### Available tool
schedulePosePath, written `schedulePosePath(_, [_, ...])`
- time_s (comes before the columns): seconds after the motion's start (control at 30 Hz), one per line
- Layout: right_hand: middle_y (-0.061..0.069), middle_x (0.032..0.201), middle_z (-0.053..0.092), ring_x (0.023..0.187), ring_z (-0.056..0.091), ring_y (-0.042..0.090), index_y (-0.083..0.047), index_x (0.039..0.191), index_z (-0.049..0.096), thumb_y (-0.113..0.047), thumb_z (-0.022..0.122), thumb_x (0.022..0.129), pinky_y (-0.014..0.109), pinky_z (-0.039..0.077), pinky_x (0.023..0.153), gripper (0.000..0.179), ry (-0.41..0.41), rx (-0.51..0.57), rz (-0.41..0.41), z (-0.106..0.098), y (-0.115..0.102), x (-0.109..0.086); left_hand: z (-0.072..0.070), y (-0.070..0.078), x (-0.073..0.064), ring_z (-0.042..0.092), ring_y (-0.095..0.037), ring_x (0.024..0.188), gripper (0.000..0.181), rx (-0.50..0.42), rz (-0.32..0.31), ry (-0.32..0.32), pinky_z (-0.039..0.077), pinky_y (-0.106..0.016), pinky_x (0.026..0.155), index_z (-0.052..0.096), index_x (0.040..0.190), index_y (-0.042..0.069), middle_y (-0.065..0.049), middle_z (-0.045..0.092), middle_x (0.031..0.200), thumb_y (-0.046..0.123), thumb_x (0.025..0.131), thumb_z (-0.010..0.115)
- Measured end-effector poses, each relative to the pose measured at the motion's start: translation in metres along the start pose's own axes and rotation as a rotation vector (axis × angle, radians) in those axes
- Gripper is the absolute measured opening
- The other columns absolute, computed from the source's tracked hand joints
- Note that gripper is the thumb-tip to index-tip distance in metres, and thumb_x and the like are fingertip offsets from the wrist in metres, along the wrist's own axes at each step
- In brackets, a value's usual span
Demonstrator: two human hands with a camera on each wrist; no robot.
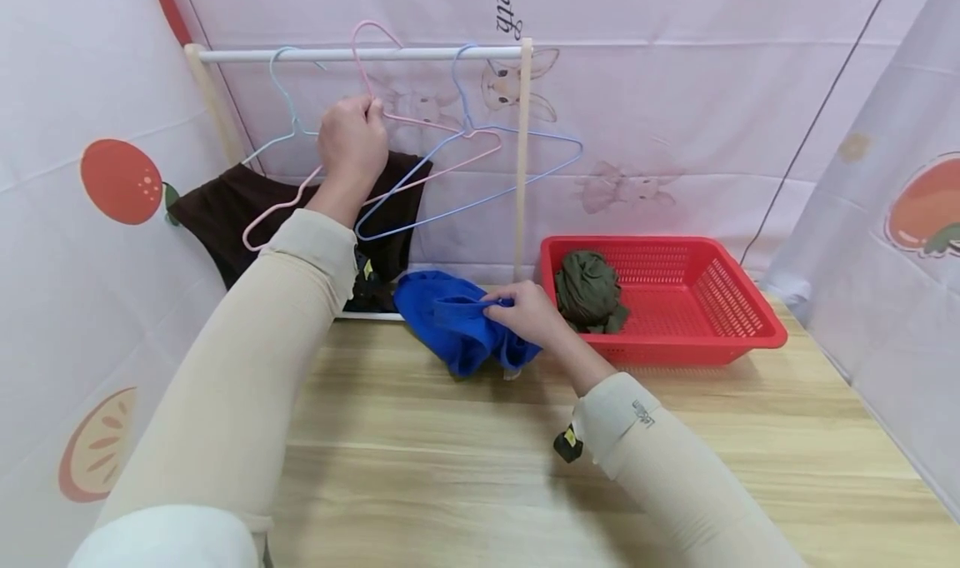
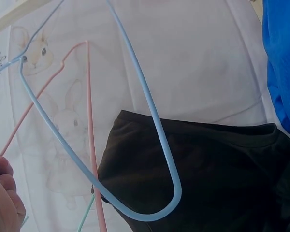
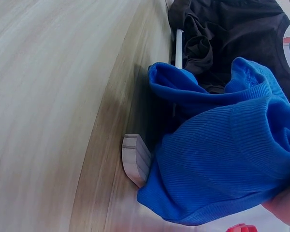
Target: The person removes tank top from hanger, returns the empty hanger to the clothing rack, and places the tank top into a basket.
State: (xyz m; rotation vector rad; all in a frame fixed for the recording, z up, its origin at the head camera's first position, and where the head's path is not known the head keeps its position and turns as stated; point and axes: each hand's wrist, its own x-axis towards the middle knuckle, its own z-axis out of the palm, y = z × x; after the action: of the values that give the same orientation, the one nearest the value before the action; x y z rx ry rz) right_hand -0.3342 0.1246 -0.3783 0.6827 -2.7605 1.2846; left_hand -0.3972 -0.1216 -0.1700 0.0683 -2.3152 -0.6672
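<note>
In the head view my left hand (image 1: 354, 139) grips a pink hanger (image 1: 427, 121) near its neck, with the hook at the rack's white rail (image 1: 427, 54). Lower down, my right hand (image 1: 528, 311) pinches the edge of a bunched blue garment (image 1: 457, 322) just above the tabletop. Ribbed cloth and folded openings of the blue garment (image 3: 222, 145) show in the right wrist view. A blue hanger (image 1: 468, 210) hangs from the rail and crosses in front of the pink one. Behind my left forearm, a dark garment (image 1: 232, 201) hangs on a mint-green hanger (image 1: 290, 102).
A red plastic basket (image 1: 675, 350) stands at the right with a crumpled olive-green garment (image 1: 588, 289) inside. The rack's wooden post (image 1: 523, 151) rises left of the basket, and its wooden foot (image 3: 135, 159) sits on the table (image 1: 420, 468). Printed cloth hangs behind and on both sides.
</note>
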Motion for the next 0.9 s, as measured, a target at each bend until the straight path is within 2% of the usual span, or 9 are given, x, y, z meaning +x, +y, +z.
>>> schedulePosePath(0.17, [0.004,0.122,0.069,0.112,0.061,0.018,-0.019,0.110,0.077,-0.027,0.066,0.092,0.039,0.052,0.093,0.022,-0.010,0.002,0.000,-0.001,-0.001,0.000,0.001,0.000,0.002,0.064,-0.032,0.100,0.042,0.012,0.000,-0.020,0.045,-0.045,0.079,0.070,0.094,0.007,-0.012,0.068,0.097,0.035,0.105,0.041])
schedulePosePath(0.37, [0.004,0.121,0.070,0.113,0.062,0.019,-0.019,0.109,0.077,-0.027,0.066,0.092,0.041,0.052,0.094,0.021,-0.005,0.010,-0.006,-0.002,0.000,0.000,0.005,-0.005,0.002,0.063,-0.036,0.109,0.035,0.044,0.020,-0.062,0.047,-0.051,0.085,0.072,0.100,0.010,-0.014,0.070,0.110,0.032,0.103,0.045])
schedulePosePath(0.5, [0.004,0.121,0.070,0.115,0.062,0.020,-0.019,0.109,0.077,-0.027,0.066,0.092,0.042,0.051,0.096,0.021,-0.005,0.009,-0.010,-0.002,0.000,0.001,0.009,-0.009,-0.001,0.064,-0.036,0.109,0.037,0.051,0.010,-0.101,0.046,-0.050,0.088,0.073,0.107,0.011,-0.013,0.070,0.113,0.034,0.104,0.044])
schedulePosePath(0.67, [0.005,0.121,0.070,0.117,0.061,0.021,-0.018,0.109,0.077,-0.026,0.066,0.092,0.043,0.050,0.098,0.022,-0.010,0.003,-0.012,-0.002,0.001,0.001,0.012,-0.010,-0.002,0.063,-0.034,0.103,0.040,0.020,0.020,-0.127,0.045,-0.046,0.086,0.072,0.108,0.008,-0.014,0.069,0.108,0.034,0.105,0.042])
schedulePosePath(0.9, [0.004,0.121,0.070,0.117,0.061,0.021,-0.019,0.109,0.077,-0.027,0.066,0.092,0.043,0.050,0.098,0.021,-0.012,0.004,-0.012,-0.002,0.002,0.002,0.016,-0.012,-0.005,0.058,-0.034,0.095,0.041,-0.010,0.078,-0.113,0.042,-0.043,0.083,0.069,0.105,0.006,-0.014,0.064,0.094,0.037,0.105,0.043])
